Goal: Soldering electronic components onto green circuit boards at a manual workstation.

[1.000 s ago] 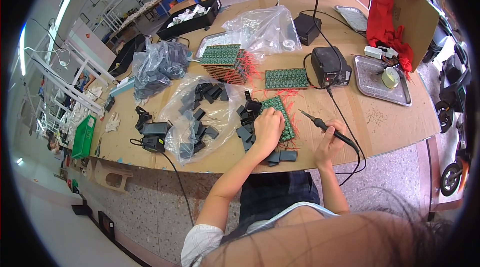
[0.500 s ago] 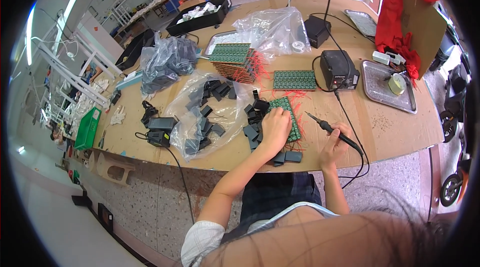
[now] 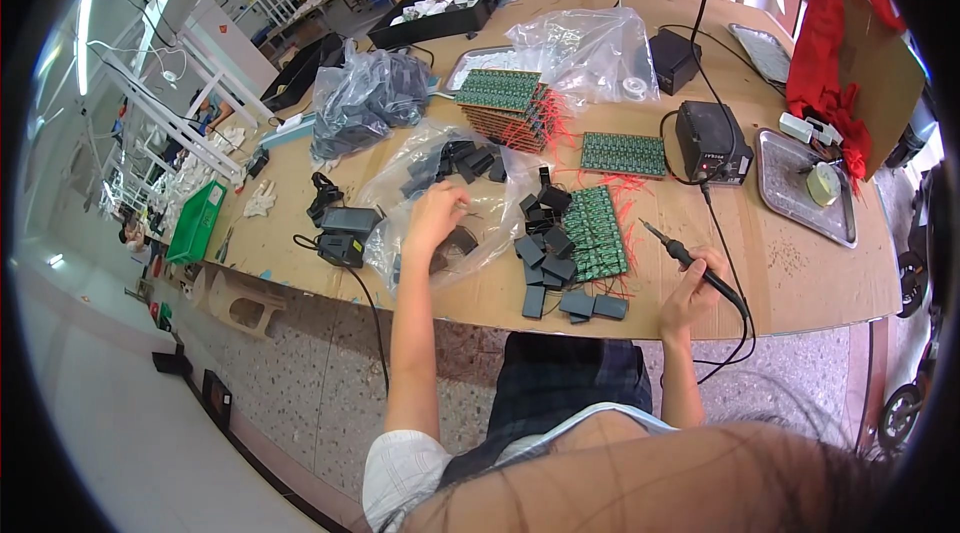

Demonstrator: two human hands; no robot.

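Big tan cardboard-topped worktable (image 3: 800,283) fills the upper half of the view. Crumpled clear plastic bag (image 3: 480,203) lies open on it at approx 10 o'clock from centre, w/ small black plastic housings (image 3: 455,158) inside. Dark grey bag bundle (image 3: 365,98) sits further out at 11. Stack of green circuit boards w/ red wire leads (image 3: 505,103) at 12; flat green circuit-board panel (image 3: 595,233) near centre, loose black rectangular casings (image 3: 545,263) touching its left edge & trailing down toward 6. Black soldering station box (image 3: 712,141) at 1–2 o'clock, silver metal tray (image 3: 805,188) just beside it at 3.

Left hand (image 3: 435,218) reaches into the clear bag, fingers curled down onto the black pieces; can't tell if it's actually pinching one. Right hand (image 3: 692,288) at approx 4 o'clock, closed round the black-handled soldering iron (image 3: 685,258), tip pointing up-left toward the panel, not touching it. Iron's cord runs back up to the station.
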